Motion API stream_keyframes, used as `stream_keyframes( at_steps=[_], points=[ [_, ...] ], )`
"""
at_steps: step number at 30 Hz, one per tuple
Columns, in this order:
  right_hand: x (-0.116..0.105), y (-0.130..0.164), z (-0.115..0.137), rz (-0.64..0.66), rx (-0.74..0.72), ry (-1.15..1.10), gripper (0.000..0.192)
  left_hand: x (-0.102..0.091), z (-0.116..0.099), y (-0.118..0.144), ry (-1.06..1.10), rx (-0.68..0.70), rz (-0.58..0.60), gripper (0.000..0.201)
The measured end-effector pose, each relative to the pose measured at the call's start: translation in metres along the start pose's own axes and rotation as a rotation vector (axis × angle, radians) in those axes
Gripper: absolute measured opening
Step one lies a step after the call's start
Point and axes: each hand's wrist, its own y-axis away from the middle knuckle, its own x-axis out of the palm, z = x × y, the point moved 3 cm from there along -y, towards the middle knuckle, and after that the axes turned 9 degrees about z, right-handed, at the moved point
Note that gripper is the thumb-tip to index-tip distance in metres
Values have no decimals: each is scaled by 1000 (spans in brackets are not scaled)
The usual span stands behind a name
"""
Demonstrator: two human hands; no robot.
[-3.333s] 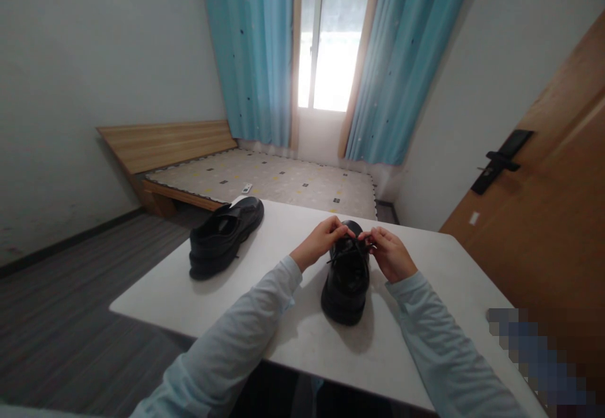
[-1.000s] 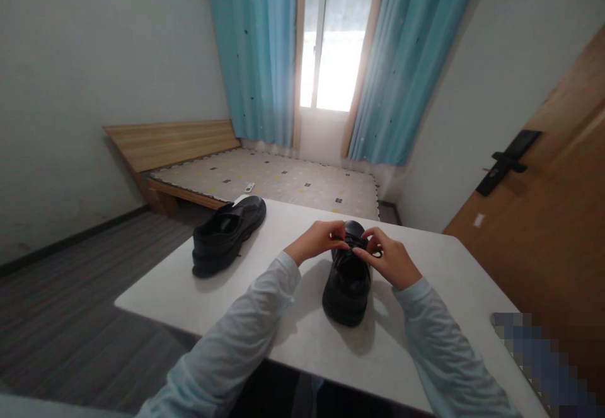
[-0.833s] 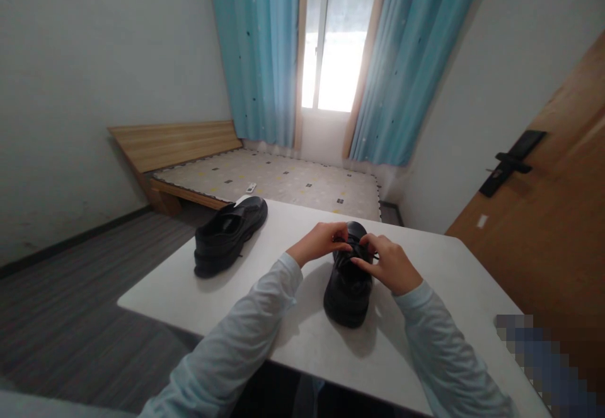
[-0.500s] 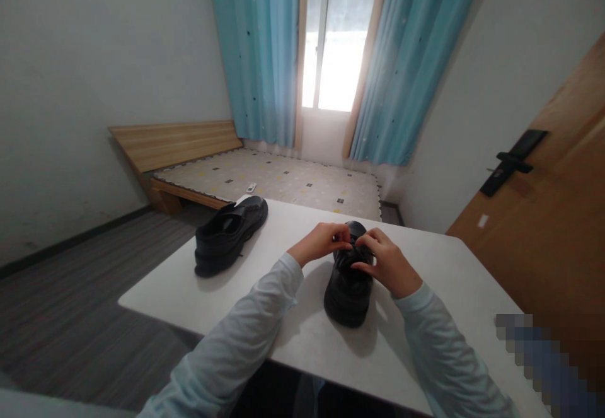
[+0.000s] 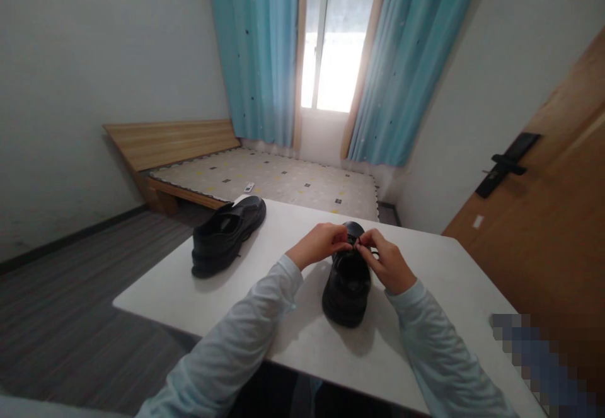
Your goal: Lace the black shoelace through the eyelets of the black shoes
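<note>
Both hands meet over the laced part of a black shoe (image 5: 347,282) that stands on the white tabletop (image 5: 439,292), its heel toward the person and its toe pointing away. The left hand (image 5: 317,244) comes in from the left side of the shoe with fingers curled, thumb and forefinger pinched together on the black lace (image 5: 355,243). The right hand (image 5: 388,260) comes in from the right, its fingertips likewise closed in a pinch on the lace. The two grips almost touch each other right above the shoe's tongue. How the lace runs between the fingers is too small and dark to tell. Both forearms wear pale blue sleeves and rest low over the tabletop on either side of the shoe.

Well apart from the grip, off to its left and a little farther out, a second black shoe (image 5: 225,235) lies near the tabletop's far left corner, toe pointing away and to the right. Beyond the grip, past the tabletop's far edge, is a low wooden bed (image 5: 265,178) with a patterned mattress, then a window with blue curtains (image 5: 255,52). To the right of the grip stands a wooden door (image 5: 548,229) with a black handle.
</note>
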Motion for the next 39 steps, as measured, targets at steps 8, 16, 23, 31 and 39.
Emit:
stream_keyframes(
  at_steps=[8, 16, 23, 31, 39],
  points=[
    [-3, -2, -16, -81, 97, -376, 19, -8, -19, 5, -285, 55, -86, 17],
    [-5, -5, -20, -183, 211, -663, 34, -6, -44, 13, -488, 111, 73, 17],
    [-1, -6, -29, -226, 262, -791, 35, 8, -50, 9, -705, 83, 103, 19],
    [2, -7, -37, -250, 296, -822, 36, 22, -57, 3, -798, 34, 45, 23],
    [2, -7, -37, -273, 305, -868, 35, 26, -61, 3, -823, 36, -5, 19]
  ],
)
